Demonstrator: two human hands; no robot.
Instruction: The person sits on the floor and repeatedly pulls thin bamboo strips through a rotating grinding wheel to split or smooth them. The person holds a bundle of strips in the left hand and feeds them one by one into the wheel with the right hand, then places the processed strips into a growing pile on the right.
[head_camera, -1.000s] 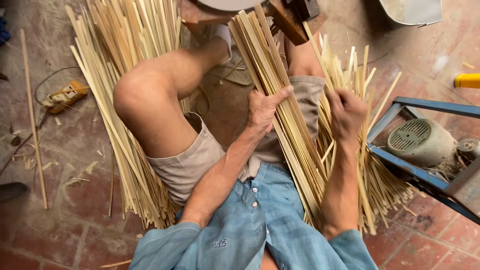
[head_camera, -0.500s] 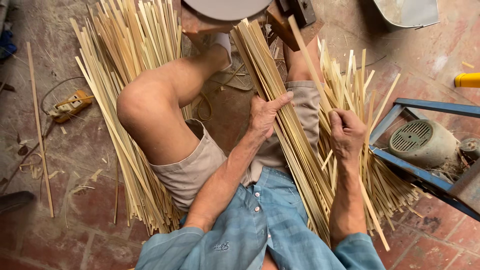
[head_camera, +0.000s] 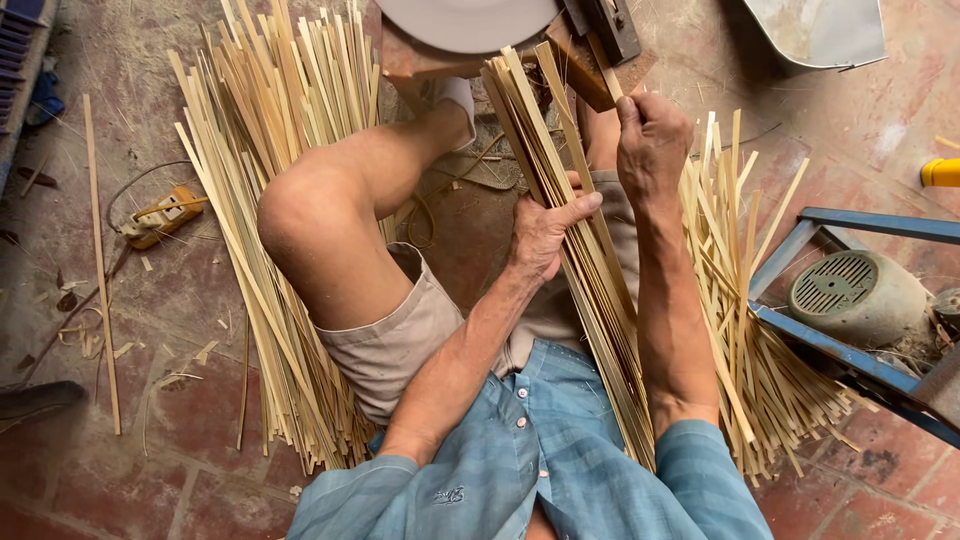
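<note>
We look down on a seated person working with bamboo strips on a brick floor (head_camera: 120, 470). The left hand (head_camera: 545, 232) grips a thick bundle of strips (head_camera: 590, 290) that runs from near the top of the view down across the lap to the blue shirt (head_camera: 540, 470); the thumb lies over the front of the bundle and the fingers wrap behind it. The right hand (head_camera: 652, 140) is clenched around a single strip (head_camera: 605, 70), holding it up near the top end of the bundle, close to a wooden block (head_camera: 575, 75) and a dark metal tool (head_camera: 605, 25) just above; we cannot tell whether that strip touches them. The left knee (head_camera: 300, 215) is raised and bare, with tan shorts (head_camera: 400, 340) below it. To the left of the knee, a large pile of strips (head_camera: 270, 150) lies fanned out on the floor. To the right of the right forearm, another pile of strips (head_camera: 745, 330) lies spread and crossed. Near it, at the right edge, stands a blue metal frame (head_camera: 860, 225) holding a grey motor (head_camera: 850, 295). On the left, a yellow plug socket (head_camera: 165, 215) with its cable lies on the floor, beside one loose strip (head_camera: 100, 260) lying well apart from the piles. A yellow object (head_camera: 940, 172) shows at the far right edge.
</note>
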